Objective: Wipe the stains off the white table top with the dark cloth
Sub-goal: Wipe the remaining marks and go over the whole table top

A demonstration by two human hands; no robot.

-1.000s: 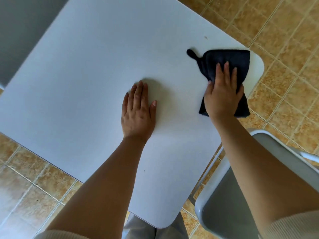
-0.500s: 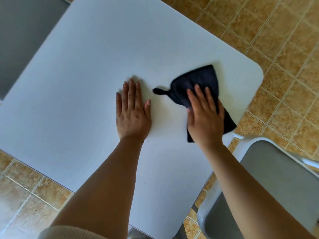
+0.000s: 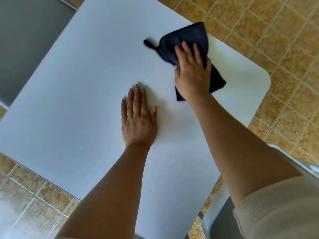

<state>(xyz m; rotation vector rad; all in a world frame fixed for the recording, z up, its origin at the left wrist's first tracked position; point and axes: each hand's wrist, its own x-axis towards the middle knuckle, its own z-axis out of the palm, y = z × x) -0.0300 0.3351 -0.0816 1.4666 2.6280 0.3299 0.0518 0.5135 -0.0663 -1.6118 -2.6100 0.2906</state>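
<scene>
Pressing flat on the dark cloth (image 3: 185,41), the right hand (image 3: 191,73) has its fingers spread over it, palm down – I think that's so the cloth rubs hard on the white table top (image 3: 86,83) & doesn't slip away. The cloth sits near the far right corner, w/ one edge poking just past the table's far side. A little knotted tail sticks out to the left.

The left hand (image 3: 138,119) lies flat on the bare top, fingers close together, holding nothing – prob. to keep the table from wobbling and to lean on.

A couple of tiny dark specks (image 3: 154,148) show near the left wrist, so that part likely needs a wipe. A grey chair (image 3: 217,223) stands by the right arm.
</scene>
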